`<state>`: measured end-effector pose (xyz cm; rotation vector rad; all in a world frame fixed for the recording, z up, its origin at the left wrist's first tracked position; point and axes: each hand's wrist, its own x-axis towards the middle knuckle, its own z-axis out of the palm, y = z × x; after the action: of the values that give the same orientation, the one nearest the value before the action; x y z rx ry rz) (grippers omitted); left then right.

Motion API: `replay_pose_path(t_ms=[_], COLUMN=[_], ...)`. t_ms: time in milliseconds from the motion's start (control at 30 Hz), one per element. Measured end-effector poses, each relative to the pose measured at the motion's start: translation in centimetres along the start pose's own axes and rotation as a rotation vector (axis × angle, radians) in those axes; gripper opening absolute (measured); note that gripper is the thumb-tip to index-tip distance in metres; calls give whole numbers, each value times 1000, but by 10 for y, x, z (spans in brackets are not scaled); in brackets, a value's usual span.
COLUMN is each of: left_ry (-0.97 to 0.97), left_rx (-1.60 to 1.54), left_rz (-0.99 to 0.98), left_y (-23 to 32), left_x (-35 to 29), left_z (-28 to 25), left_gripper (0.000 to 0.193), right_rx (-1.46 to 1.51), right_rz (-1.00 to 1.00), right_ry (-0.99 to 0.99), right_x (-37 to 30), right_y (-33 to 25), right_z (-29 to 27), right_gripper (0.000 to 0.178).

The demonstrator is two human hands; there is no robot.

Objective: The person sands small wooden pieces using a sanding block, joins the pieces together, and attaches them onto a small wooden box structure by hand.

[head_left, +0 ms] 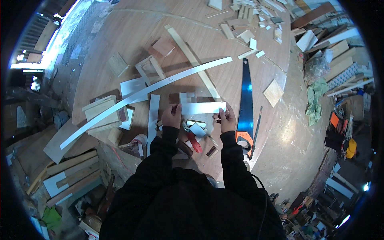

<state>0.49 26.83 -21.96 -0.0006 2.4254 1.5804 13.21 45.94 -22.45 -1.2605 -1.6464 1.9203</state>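
Both hands up over the round wooden tabletop [132,36], a short white strip [202,108] held level between them. Left hand [172,116] pinching the strip's left end, thumb on top, fingers curled under; right hand [227,119] gripping the right end the same way. Strip lifted just above the clutter, crosswise to the body, lying close over a small white block [186,97] and a pale wooden slat [193,60] running away toward the far edge.

Judged step: sizing or lining up the strip, not yet set down or cut. Likely next: lowering it square onto a free patch of the tabletop, or a marking before sawing; calls for one hand freed while the other keeps the strip from sliding.

Close at hand: handsaw [245,105] with blue blade and orange-black handle just right of the right hand, blade pointing away; thin dark rod [256,130] beside it. Red-handled tool [193,140] below the strip, between the forearms, among small white and mirror-like offcuts. Long curved white batten [144,94] sweeping from lower left to upper right across the tabletop. Stack of wood blocks [105,114] to the left, scattered offcuts [248,20] at the far side, square plywood piece [273,93] to the right.
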Motion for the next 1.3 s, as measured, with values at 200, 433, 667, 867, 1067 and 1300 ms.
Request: replay_pose_path(t_ms=[200, 433, 667, 867, 1067, 1300], left_ry=[-406, -1016, -1166, -1159, -1185, -1541], left_rx=[-378, -191, 364, 30, 16, 361], left_rz=[-140, 195, 490, -22, -214, -183], left_y=[23, 7, 50, 20, -14, -2], left_x=[-50, -116, -192, -280, -348, -402], left_z=[-34, -71, -104, -121, -130, -143], left_gripper=[40, 28, 42, 19, 28, 61], right_rx=[-2, -95, -329, -247, -325, -623], right_rz=[-22, -48, -302, -327, -295, -494], right_ry=[-112, -191, -270, -126, -142, 80], right_x=[-56, -156, -260, -377, -480, -525], right_y=[1, 6, -6, 30, 92, 92], right_z=[-53, -72, -75, -105, -138, -134], right_gripper=[37, 36, 40, 57, 72, 69])
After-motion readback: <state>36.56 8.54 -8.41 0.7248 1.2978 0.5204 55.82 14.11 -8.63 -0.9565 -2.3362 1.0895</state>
